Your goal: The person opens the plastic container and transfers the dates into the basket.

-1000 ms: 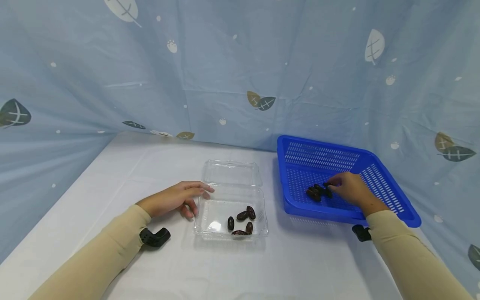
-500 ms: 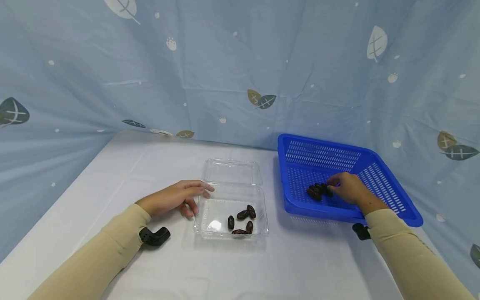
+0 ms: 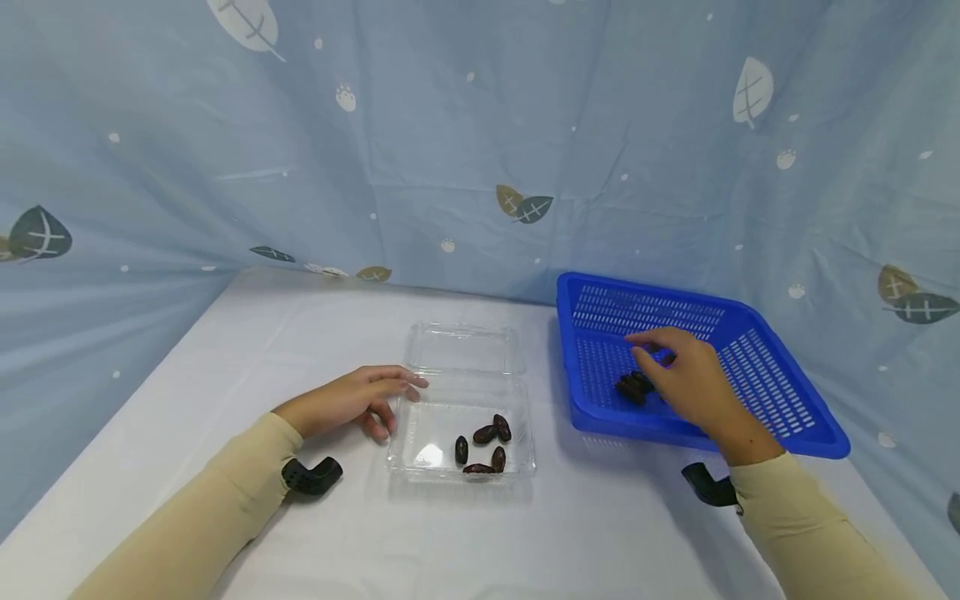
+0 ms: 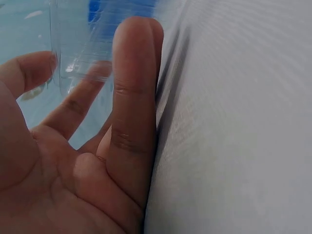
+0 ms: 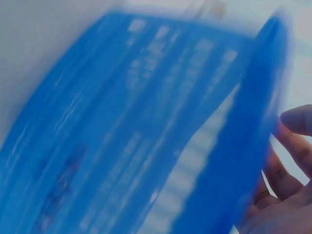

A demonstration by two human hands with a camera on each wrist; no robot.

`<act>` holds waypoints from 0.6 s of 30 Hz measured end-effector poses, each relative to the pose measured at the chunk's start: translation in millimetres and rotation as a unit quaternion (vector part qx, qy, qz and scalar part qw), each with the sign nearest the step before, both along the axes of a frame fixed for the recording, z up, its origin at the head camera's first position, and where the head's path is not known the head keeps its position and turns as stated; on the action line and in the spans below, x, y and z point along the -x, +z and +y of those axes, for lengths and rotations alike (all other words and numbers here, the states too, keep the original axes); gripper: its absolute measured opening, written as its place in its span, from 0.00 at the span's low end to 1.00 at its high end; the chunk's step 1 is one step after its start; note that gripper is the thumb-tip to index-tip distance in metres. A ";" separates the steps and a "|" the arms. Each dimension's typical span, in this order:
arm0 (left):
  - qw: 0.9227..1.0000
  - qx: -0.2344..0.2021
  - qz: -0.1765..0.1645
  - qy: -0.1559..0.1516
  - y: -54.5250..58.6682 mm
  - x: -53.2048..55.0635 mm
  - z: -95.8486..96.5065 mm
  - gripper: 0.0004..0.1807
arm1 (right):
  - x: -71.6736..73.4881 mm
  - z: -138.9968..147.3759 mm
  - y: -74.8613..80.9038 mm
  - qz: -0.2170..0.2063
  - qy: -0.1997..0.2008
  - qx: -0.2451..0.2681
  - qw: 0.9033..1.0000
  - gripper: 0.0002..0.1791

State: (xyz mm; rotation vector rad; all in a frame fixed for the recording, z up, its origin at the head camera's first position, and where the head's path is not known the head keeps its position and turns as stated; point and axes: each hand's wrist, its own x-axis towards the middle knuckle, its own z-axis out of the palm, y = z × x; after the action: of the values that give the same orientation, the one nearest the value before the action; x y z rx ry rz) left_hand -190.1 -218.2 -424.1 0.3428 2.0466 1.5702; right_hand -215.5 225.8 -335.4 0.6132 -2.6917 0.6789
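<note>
In the head view my right hand (image 3: 692,377) is raised over the blue plastic basket (image 3: 600,415), with a dark date (image 3: 666,358) showing between thumb and fingers. More dates (image 3: 634,387) lie heaped on the basket floor below the thumb. My left hand (image 3: 352,403) rests at the left side of a clear plastic clamshell box (image 3: 431,417), fingers loosely spread and fingertips over its back left corner. Several dates (image 3: 484,433) lie in the box's front right part. The left wrist view shows the left fingers (image 4: 131,87) extended beside the clear wall.
The clamshell's lid (image 3: 463,346) lies folded back behind the box. A white cloth (image 3: 330,550) covers the table. A blue leaf-print curtain (image 3: 420,150) hangs along the back and sides. The basket's raised rim (image 3: 795,375) stands around the right hand.
My right hand, earlier down among the dates, has lifted slightly and its fingers have moved up and left, with a date in them. The left hand has stayed at the box.
</note>
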 end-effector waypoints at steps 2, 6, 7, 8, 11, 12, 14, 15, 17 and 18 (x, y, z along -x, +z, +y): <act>1.000 0.004 -0.003 -0.001 0.0 0.8 -1.6 0.23 | -12.8 -19.5 -0.3 0.027 0.032 0.025 0.999 0.10; 1.000 0.008 -0.002 -0.010 1.8 0.9 -3.7 0.23 | -34.0 -56.0 -1.6 0.030 0.097 0.066 0.993 0.11; 1.000 0.010 -0.002 -0.012 2.7 0.8 -4.0 0.23 | -37.9 -63.6 -2.8 0.026 0.114 0.073 0.990 0.12; 1.000 0.012 -0.001 -0.015 3.7 0.6 -4.3 0.24 | -41.0 -71.1 -4.5 0.019 0.132 0.082 0.988 0.12; 1.000 0.020 -0.001 -0.019 7.0 -0.5 -5.1 0.24 | -47.4 -92.1 -12.0 -0.006 0.184 0.092 0.979 0.14; 1.000 0.023 -0.002 -0.018 7.9 -1.2 -5.3 0.24 | -48.7 -98.8 -14.8 -0.015 0.200 0.091 0.975 0.14; 0.999 0.030 -0.005 -0.010 10.1 -3.8 -5.1 0.23 | -49.5 -112.2 -20.8 -0.037 0.226 0.076 0.971 0.14; 0.999 0.034 -0.008 -0.003 10.8 -5.5 -4.6 0.23 | -49.4 -118.7 -23.7 -0.051 0.235 0.066 0.968 0.14; 0.999 0.043 -0.012 0.015 13.2 -9.8 -2.0 0.24 | -47.8 -130.1 -29.8 -0.081 0.249 0.048 0.964 0.13; 0.998 0.048 -0.014 0.026 14.5 -12.3 -0.2 0.24 | -46.5 -135.2 -33.0 -0.091 0.253 0.035 0.962 0.12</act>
State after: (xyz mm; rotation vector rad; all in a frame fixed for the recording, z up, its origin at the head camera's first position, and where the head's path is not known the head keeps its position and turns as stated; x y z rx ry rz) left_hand -177.7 -218.3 -409.6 0.2324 2.1173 1.4929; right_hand -169.0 90.6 -368.5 1.3017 -2.6688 0.9927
